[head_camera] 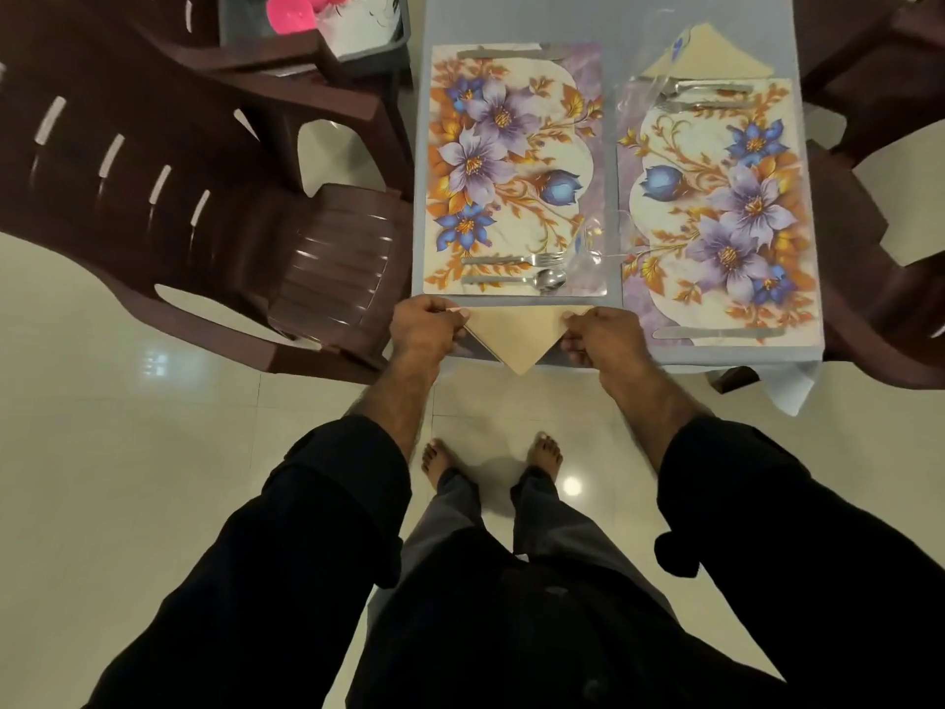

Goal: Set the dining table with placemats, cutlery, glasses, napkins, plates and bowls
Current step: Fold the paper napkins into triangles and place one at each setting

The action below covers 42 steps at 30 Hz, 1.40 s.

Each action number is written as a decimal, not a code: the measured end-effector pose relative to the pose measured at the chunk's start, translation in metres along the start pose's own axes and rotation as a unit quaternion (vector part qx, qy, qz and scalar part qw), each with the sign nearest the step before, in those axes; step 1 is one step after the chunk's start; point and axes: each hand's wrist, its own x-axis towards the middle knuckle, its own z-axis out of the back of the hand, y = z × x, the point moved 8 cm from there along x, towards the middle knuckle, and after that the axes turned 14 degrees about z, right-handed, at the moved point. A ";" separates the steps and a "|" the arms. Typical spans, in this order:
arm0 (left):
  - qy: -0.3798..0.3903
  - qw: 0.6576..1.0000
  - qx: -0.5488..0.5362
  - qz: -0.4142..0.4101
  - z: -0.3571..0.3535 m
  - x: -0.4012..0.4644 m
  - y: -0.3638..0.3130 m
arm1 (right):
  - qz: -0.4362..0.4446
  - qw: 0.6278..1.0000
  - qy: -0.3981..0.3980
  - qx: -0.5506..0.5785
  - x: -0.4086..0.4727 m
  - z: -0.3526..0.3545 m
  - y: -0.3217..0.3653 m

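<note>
A beige napkin (519,335) folded into a triangle lies at the table's near edge, its tip hanging over the edge. My left hand (424,327) pinches its left corner and my right hand (601,335) pinches its right corner. Just beyond it lies a floral placemat (511,166) with a fork (516,259) and a spoon (521,280) at its near end and a knife (511,53) at its far end. A second floral placemat (721,212) lies to the right, with cutlery (711,97) at its far end, a knife (721,332) near me and another beige napkin (708,56) beyond it.
Two clear glasses (595,248) stand between the placemats, hard to make out. Brown plastic chairs (327,268) crowd the table's left and right sides. A grey bin (358,28) with pink and white dishes sits on the far left chair. The table (511,17) has a pale blue cover.
</note>
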 end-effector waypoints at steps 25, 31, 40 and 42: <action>-0.056 0.727 0.521 -0.444 -0.082 -0.069 -0.017 | 0.460 0.708 0.126 -0.521 -0.039 -0.066 0.030; -0.069 0.702 0.570 -0.421 -0.065 -0.055 -0.012 | 0.410 0.698 0.147 -0.569 -0.022 -0.046 0.018; -0.123 0.713 0.588 -0.361 -0.013 -0.050 -0.023 | 0.381 0.701 0.091 -0.596 -0.008 0.009 0.030; -0.123 0.719 0.580 -0.364 -0.014 -0.062 -0.028 | 0.396 0.698 0.092 -0.589 -0.015 0.005 0.039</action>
